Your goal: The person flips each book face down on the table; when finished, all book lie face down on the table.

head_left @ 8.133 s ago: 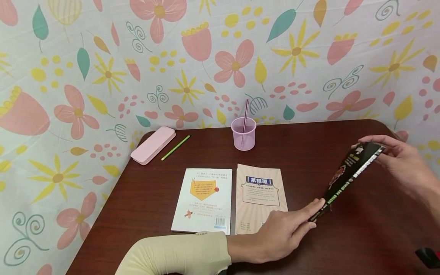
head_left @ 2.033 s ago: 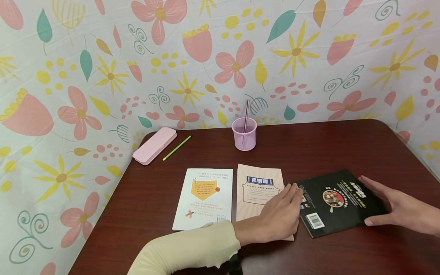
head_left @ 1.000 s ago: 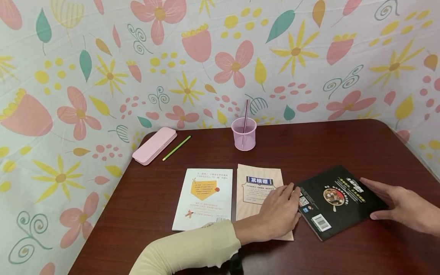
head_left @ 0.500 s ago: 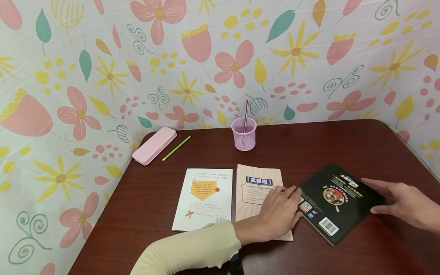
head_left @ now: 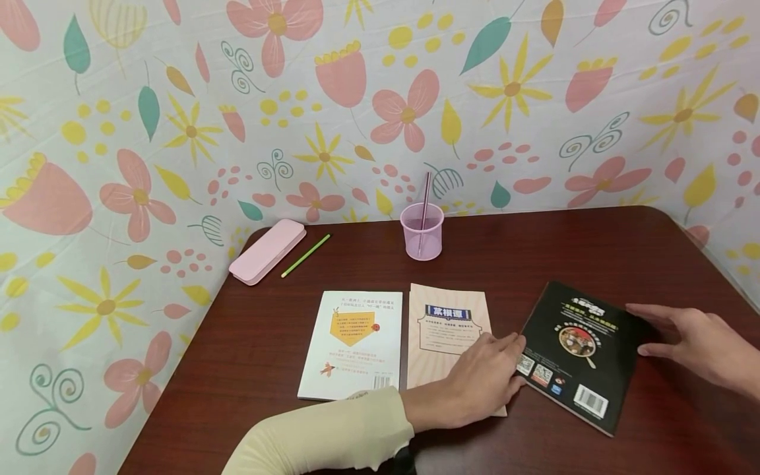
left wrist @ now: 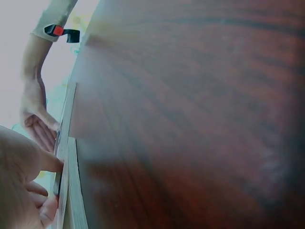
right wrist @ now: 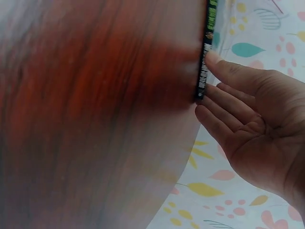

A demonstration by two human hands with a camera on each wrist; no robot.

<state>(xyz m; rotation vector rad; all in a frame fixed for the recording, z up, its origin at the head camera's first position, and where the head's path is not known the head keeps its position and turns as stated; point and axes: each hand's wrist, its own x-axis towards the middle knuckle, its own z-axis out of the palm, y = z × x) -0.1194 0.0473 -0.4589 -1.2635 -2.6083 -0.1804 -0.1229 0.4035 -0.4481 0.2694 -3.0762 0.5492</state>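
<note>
In the head view a black book (head_left: 578,382) lies flat but askew on the table, with a round food picture and a barcode on its cover. My left hand (head_left: 475,382) reaches over a beige book (head_left: 445,356), its extended fingers touching the black book's left corner. On the other side, my right hand (head_left: 691,346) touches the right edge with thumb and fingers spread. The right wrist view has the thumb (right wrist: 231,71) against the printed spine (right wrist: 206,52), fingers nearly straight. Part of the beige book is hidden under the left hand and forearm.
A white book (head_left: 350,343) lies left of the beige one. Farther back are a pink pencil case (head_left: 267,251), a green pencil (head_left: 305,255) and a lilac mesh cup (head_left: 423,237) with a striped pencil. A flowered cloth (head_left: 505,99) hangs behind the table (head_left: 505,264).
Held up on edge between both hands 8.1 s ago, the black book lies flat at 2.0 s ago. Since then it has turned counterclockwise on the table, its barcode moving right.
</note>
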